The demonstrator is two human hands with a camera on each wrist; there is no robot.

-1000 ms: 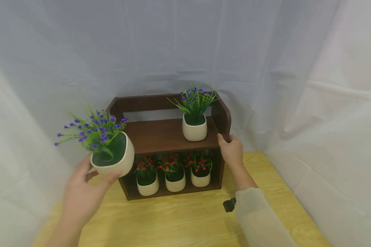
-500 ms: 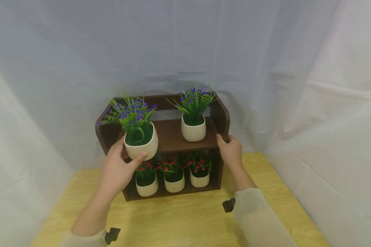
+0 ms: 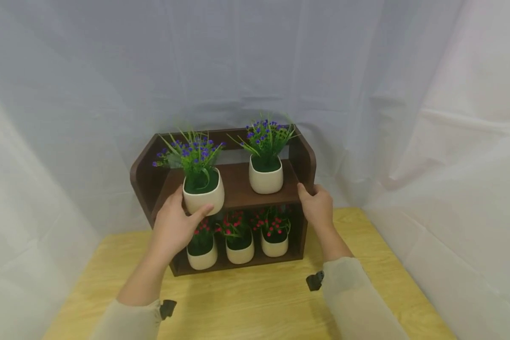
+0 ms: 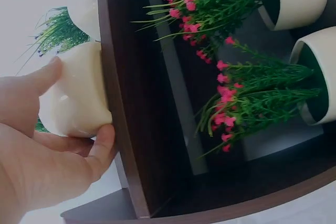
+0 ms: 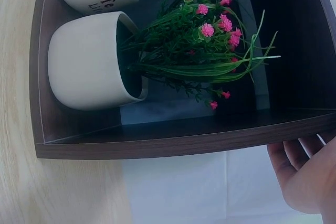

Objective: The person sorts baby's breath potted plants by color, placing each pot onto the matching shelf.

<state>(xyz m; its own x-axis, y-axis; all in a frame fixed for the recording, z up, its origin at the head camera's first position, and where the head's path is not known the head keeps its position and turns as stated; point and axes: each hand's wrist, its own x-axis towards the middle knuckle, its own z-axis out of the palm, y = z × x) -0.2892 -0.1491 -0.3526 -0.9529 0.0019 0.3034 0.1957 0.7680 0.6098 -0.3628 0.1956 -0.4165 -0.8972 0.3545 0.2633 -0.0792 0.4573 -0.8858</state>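
Observation:
My left hand point(image 3: 174, 229) holds a white pot point(image 3: 205, 197) of purple artificial flowers, thumb on its front and fingers round the far side. In the left wrist view this pot point(image 4: 76, 90) stands upright, its base right at the front edge of the upper board. My right hand point(image 3: 318, 205) grips the right side panel of the dark brown wooden shelf point(image 3: 238, 198), thumb at the front edge; in the right wrist view its fingers point(image 5: 283, 166) lie along the panel's outside. A second white pot point(image 3: 266, 182) with purple flowers sits on the upper board at right.
Three white pots with pinkish-red flowers stand in a row on the lower level: left point(image 3: 202, 260), middle point(image 3: 240, 255) and right point(image 3: 275, 248). The shelf rests on a light wood table point(image 3: 242, 302). Pale cloth point(image 3: 238, 61) hangs behind and at both sides.
My left hand has carried the purple-flowered pot rightward from left of the shelf to the upper board, and the pot has become more upright. The right hand keeps its grip on the side panel.

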